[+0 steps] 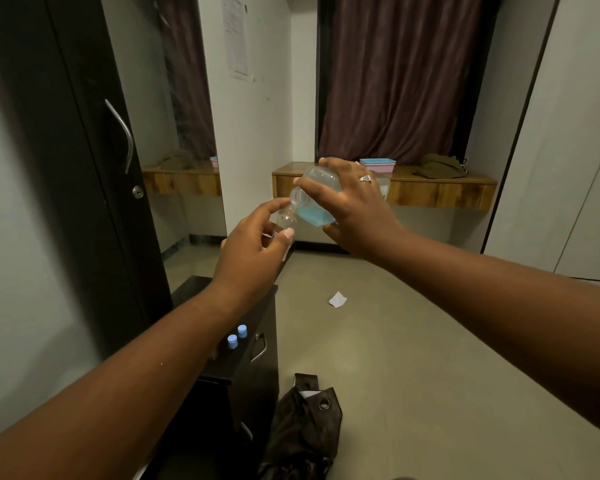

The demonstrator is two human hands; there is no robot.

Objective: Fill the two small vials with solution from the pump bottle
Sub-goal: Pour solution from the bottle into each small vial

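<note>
The right hand (352, 202) is wrapped around the clear plastic bottle (314, 199), tipped on its side with its bare, pump-less neck touching the mouth of a small clear vial (286, 220), which the left hand (253, 251) pinches between thumb and fingertips just below and to the left. Pale blue solution pools in the bottle's low side under the right palm and the vial looks nearly empty, so I judge the first pour is only starting. Well below the left forearm, two ribbed blue caps (237, 336) stand on the dark cabinet (238, 368); whether these sit on other vials is unclear.
</note>
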